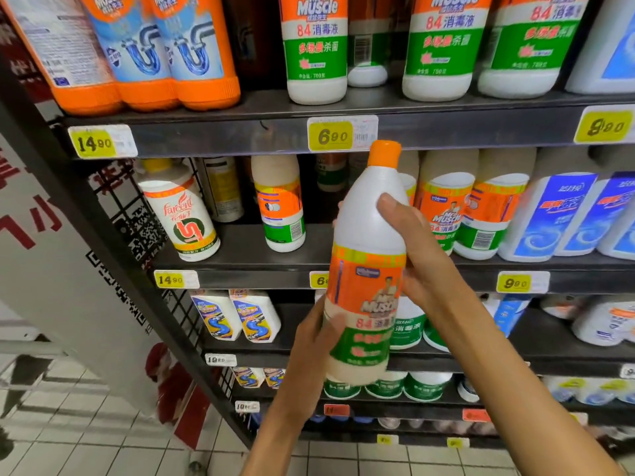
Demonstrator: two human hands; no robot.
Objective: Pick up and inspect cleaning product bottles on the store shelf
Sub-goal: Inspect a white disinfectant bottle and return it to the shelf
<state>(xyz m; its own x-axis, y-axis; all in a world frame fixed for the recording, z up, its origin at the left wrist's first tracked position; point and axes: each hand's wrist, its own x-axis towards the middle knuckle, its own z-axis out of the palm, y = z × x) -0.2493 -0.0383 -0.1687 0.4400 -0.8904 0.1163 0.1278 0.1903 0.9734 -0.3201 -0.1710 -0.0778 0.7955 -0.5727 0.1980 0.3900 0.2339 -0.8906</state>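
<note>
I hold a white Mr Muscle bottle [367, 266] with an orange cap and an orange-and-green label upright in front of the middle shelf. My right hand [412, 249] grips its upper body from the right, thumb across the front. My left hand [319, 334] grips its lower part from the left, thumb on the label. The label's front faces me. More bottles of the same kind [443, 207] stand behind it on the middle shelf [240, 269], and larger ones [316, 49] on the shelf above.
Orange drain-cleaner bottles [192, 53] stand at upper left and blue-labelled white jugs [549, 218] at right. A Farcent bottle [182, 221] leans at the middle shelf's left end. Yellow price tags [331, 135] line the shelf edges. Lower shelves hold more bottles; tiled floor [86, 441] lies below left.
</note>
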